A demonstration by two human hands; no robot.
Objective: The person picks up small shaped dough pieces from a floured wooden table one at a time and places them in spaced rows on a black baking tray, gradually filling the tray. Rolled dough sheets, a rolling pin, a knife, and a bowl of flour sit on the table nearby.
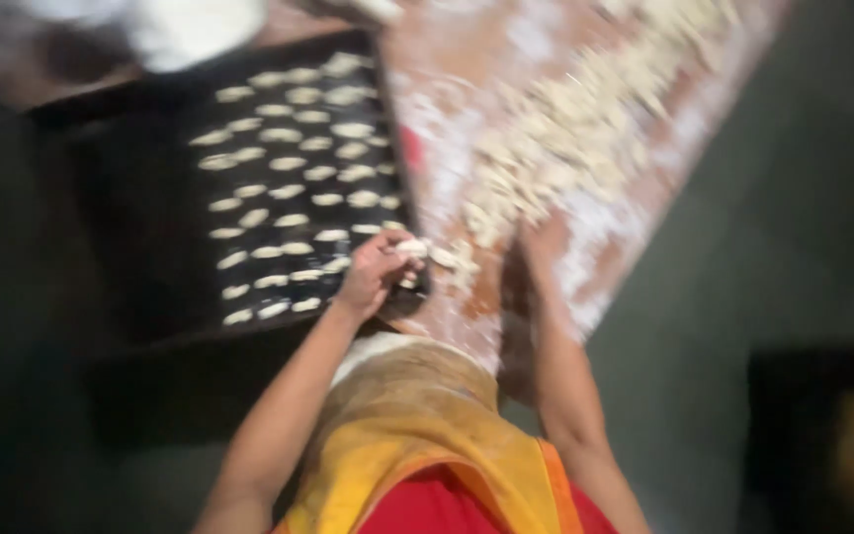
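Note:
The picture is motion-blurred. My left hand [376, 275] is at the near right corner of a black tray [140, 247], its fingers curled around a small white dough piece [410, 249]. Rows of similar shaped dough pieces [294, 163] cover the right part of the tray. My right hand [538, 245] lies on the floured wooden board [447, 69], at the near edge of a loose heap of small dough pieces [585, 119]. Blur hides whether its fingers hold anything.
A yellow-orange cloth over a red garment [427, 445] fills the bottom centre. A white blurred object [190, 30] sits beyond the tray at the top left. Grey floor [773, 198] lies to the right of the board, with a dark object [822, 435] at the lower right.

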